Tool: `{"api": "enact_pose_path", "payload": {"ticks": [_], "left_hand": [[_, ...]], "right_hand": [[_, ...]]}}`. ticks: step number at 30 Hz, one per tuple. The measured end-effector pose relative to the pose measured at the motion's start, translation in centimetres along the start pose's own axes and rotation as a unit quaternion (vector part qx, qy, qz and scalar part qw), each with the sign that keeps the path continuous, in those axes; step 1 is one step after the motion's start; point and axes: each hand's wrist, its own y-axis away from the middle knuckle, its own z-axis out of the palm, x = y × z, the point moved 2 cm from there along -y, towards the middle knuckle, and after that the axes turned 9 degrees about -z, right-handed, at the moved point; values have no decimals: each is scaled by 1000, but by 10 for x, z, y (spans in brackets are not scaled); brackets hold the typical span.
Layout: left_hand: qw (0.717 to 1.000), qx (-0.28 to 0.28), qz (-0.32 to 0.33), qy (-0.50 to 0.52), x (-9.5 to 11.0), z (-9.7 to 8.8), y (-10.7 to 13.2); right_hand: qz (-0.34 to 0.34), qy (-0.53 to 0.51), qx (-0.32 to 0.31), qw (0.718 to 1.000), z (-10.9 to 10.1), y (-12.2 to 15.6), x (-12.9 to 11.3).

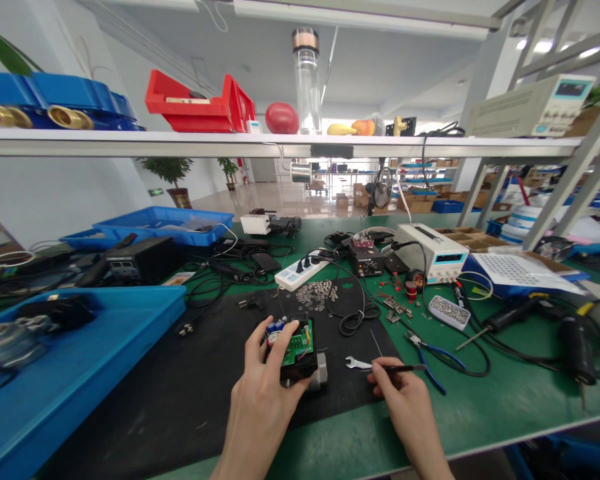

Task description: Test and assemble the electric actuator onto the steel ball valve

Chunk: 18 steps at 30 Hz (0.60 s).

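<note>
My left hand (265,380) is closed around a small black device with an exposed green circuit board (300,343) and a silver round metal fitting (321,372) at its lower right. Blue capacitors (276,327) show between my fingers. My right hand (403,393) pinches a slim dark tool (405,368), whose kind I cannot make out, held nearly level over the mat's right edge. An open-end wrench (356,363) lies by those fingertips, its far end hidden. Just beyond them is a thin metal rod (376,342). Blue-handled pliers (433,357) rest farther right.
Nuts and washers (317,293) lie scattered on the black mat (180,387). Behind stands a white power strip (301,270) with cables. A white dish of small parts (449,312) and a soldering iron (510,317) are at right, a blue tray (95,380) at left. A shelf (205,143) spans above.
</note>
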Motion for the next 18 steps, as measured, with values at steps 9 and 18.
{"api": "enact_pose_path", "payload": {"ticks": [9,18], "left_hand": [[1000,6,11,9,2,-2,0],[1000,-4,0,9,4,-3,-1]], "right_hand": [[-2,-1,-2,1000,0,0,-3],[-2,5,-7,1000,0,2,-6]]}}
